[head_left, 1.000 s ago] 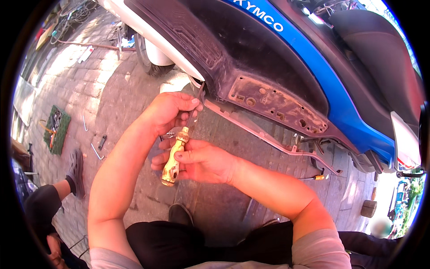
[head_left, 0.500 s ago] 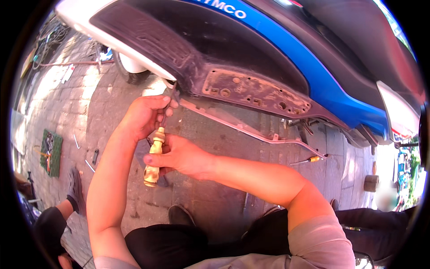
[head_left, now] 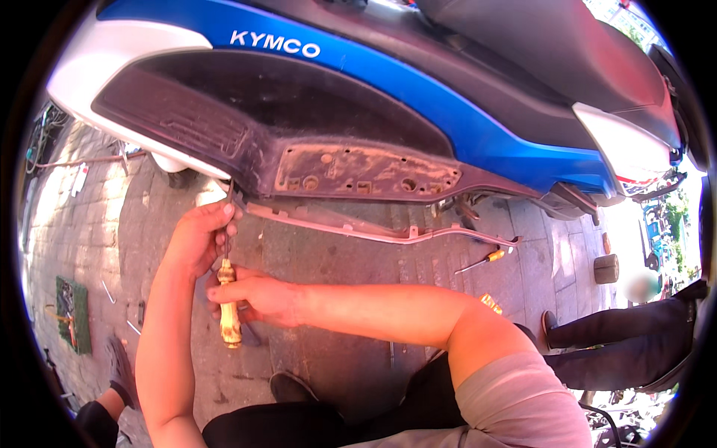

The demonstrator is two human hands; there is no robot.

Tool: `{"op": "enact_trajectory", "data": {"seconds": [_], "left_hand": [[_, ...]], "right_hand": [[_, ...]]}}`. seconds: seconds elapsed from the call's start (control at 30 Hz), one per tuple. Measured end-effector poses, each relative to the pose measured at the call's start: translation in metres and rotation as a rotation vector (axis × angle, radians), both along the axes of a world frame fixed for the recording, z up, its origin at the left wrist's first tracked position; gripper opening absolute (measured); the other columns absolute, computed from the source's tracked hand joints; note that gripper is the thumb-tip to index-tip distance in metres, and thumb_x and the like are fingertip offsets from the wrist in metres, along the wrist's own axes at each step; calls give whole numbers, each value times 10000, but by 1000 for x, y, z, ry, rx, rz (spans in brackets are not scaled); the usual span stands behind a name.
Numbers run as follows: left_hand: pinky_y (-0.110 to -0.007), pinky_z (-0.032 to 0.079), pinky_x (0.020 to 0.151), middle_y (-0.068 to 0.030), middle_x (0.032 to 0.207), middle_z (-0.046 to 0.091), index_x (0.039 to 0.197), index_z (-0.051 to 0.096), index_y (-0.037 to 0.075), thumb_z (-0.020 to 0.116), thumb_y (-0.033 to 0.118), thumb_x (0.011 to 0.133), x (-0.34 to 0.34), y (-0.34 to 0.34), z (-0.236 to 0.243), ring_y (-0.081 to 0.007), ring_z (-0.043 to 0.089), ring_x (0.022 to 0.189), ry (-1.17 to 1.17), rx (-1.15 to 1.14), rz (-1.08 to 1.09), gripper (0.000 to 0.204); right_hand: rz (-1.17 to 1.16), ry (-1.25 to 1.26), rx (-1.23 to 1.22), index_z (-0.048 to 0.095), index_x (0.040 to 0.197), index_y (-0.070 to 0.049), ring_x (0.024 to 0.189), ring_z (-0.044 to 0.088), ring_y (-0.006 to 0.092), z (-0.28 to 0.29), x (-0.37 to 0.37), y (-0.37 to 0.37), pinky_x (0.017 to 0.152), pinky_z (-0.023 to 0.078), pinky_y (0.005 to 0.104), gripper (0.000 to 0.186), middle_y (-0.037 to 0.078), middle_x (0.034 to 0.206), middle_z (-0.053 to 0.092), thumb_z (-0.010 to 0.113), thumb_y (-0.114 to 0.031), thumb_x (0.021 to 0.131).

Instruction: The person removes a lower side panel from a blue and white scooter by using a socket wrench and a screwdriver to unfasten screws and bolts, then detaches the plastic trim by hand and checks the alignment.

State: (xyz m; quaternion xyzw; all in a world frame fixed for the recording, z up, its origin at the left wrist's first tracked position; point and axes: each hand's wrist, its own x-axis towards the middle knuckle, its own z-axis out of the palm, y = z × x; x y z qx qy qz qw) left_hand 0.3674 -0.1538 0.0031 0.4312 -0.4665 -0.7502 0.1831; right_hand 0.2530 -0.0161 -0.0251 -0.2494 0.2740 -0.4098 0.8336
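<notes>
Gripping a screwdriver (head_left: 230, 325) just off the near side of the scooter (head_left: 515, 142), toward its front. Closing the right hand (head_left: 258, 295) in a firm grip around the mottled yellow handle, likely for control over twist and push. Closing the left hand (head_left: 200, 235) in a pinching grip around the shaft, closer to the scooter, probably for steadying the tip and preventing slips against the bodywork. Pointing tip-first at the lower corner of the scooter's white panel (head_left: 89, 71), with the butt facing away from the scooter; running the long axis nearly square to the scooter's length, leaning only slightly. Not being able to tell whether touching the scooter at the tip or stopping just short. Seeing also a slim trim strip (head_left: 336, 226) stretching alongside the scooter's lower edge, and a second screwdriver (head_left: 485, 259) lying on the floor beside the scooter's rear half, presumably for easy reach.
</notes>
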Motion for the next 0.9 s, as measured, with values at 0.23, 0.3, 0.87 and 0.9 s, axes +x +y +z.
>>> {"op": "enact_trajectory", "data": {"seconds": [0.23, 0.3, 0.87, 0.9], "left_hand": [[-237, 369, 555, 14, 780, 607, 1040, 707, 39, 606, 205, 1053, 6, -2, 0, -72, 456, 631, 28, 33, 19, 196], [-247, 360, 552, 15, 789, 611, 1041, 710, 47, 594, 205, 1055, 13, -7, -4, -73, 443, 631, 53, 8, -7, 197], [-251, 441, 576, 17, 779, 641, 1044, 731, 42, 656, 247, 1042, 5, -10, -7, -74, 522, 626, -28, -207, 51, 219], [-254, 443, 573, 17, 780, 644, 1038, 733, 49, 668, 242, 1035, 2, -8, -8, -75, 523, 624, -65, -345, 136, 204]], "right_hand": [[-150, 439, -308, 521, 1264, -95, 940, 616, 147, -4, 14, -4, 813, 558, 384, 344, 18, 1036, 611, 676, -312, 1047], [-29, 161, -82, 520, 1312, -101, 985, 637, 163, 0, 15, -10, 863, 554, 396, 345, 31, 1085, 636, 654, -288, 1055], [0, 374, -175, 550, 1283, -93, 1018, 655, 135, -2, -1, -11, 872, 571, 332, 425, 4, 1098, 636, 705, -394, 1027], [-7, 422, -143, 548, 1270, -95, 1017, 650, 129, -1, 1, -10, 869, 568, 328, 434, -2, 1080, 629, 712, -411, 1021]]}}
